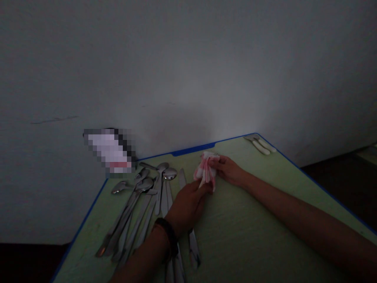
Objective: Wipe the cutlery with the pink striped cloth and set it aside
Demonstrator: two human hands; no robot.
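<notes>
Cloth (204,169): bunched between my hands, far side of the table (235,236).
Left hand (188,202): pinching its near edge.
Right hand (231,171): holding its right.
Cutlery (145,184): my low left forearm could scatter it.

So both arms are stretched out front, bare forearms. The left forearm (144,251) comes up from the bottom, back of the left hand (187,204) showing, fingers curled in. The right forearm (294,214) slants in from the lower right, and the right hand (231,171) is pinching, a bit farther out.
</notes>
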